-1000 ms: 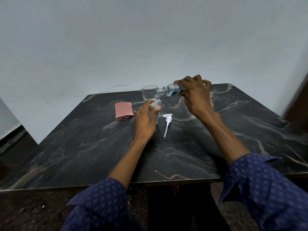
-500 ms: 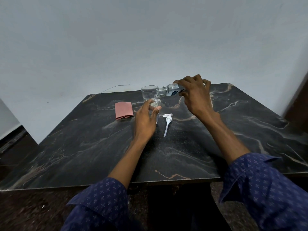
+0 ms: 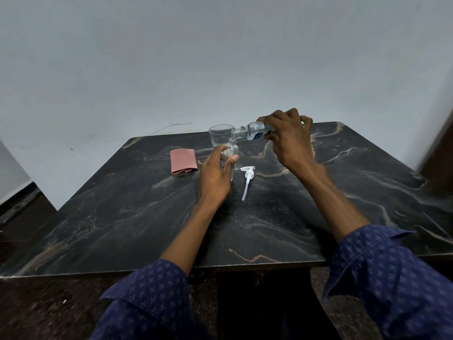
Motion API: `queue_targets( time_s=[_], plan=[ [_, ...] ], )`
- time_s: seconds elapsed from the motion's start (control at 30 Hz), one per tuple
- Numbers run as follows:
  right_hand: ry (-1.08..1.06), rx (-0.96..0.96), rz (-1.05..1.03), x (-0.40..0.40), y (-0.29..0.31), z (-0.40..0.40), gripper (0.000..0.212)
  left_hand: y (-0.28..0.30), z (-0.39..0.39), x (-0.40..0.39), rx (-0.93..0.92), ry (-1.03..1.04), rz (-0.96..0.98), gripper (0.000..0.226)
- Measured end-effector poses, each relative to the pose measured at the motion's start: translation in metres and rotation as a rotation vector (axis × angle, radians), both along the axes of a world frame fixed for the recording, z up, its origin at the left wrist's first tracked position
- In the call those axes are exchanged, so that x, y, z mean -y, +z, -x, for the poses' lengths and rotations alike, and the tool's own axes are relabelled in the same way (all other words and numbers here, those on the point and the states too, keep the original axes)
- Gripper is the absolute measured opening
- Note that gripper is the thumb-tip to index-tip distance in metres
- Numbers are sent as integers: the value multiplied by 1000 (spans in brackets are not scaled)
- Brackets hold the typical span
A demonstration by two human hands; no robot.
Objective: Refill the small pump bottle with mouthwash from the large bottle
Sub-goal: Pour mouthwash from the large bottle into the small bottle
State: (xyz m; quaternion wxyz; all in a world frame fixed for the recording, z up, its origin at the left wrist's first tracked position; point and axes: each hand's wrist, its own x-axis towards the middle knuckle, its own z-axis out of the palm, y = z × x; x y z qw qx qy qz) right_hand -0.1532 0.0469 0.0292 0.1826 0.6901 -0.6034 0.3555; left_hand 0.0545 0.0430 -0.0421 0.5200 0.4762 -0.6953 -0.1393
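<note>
pouring position, head view: the right hand (image 3: 291, 141) grips the large bottle (image 3: 252, 131) from above, fingers curled round its body, thumb side toward the neck. the large bottle lies almost level, its open mouth pointing away from the right fingers toward the person's left, directly above the small pump bottle (image 3: 230, 152). a thin clear stream falls from the mouth into the small bottle's neck.

the left hand (image 3: 215, 177) holds the small pump bottle upright on the table (image 3: 343, 192), thumb on one side, fingers curled round the other; the bottle's neck rises above the fingertips. the liquid level inside cannot be told.

just to the right of the left fingers, the white pump head (image 3: 248, 177) lies flat on the table, its tube pointing toward the person. behind the left fingertips stands a clear glass (image 3: 219, 134). left of that hand lies a folded pink cloth (image 3: 183, 161).

both sleeves are dark blue with a small print.
</note>
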Motion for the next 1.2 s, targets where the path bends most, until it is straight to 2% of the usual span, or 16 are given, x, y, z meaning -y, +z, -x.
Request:
queue_targets(
  time_s=[0.17,0.4,0.53,0.7,0.87,1.2],
  plan=[
    [1,-2,3,0,0,0,46,0,0,2,2,-1,-9,57],
    [-1,-7,1,0,0,0,46,0,-1,0,-3,-8,-9,73],
    [-7,-10,5,0,0,0,45,-1,0,1,-2,-10,-6,61],
    [-6,-6,7,0,0,0,45,0,0,0,-1,-8,1,64],
    [-3,-2,7,0,0,-1,45,-2,0,1,-2,-3,14,52],
    [-5,-5,3,-1,1,-1,45,-2,0,3,1,0,11,55]
  ],
)
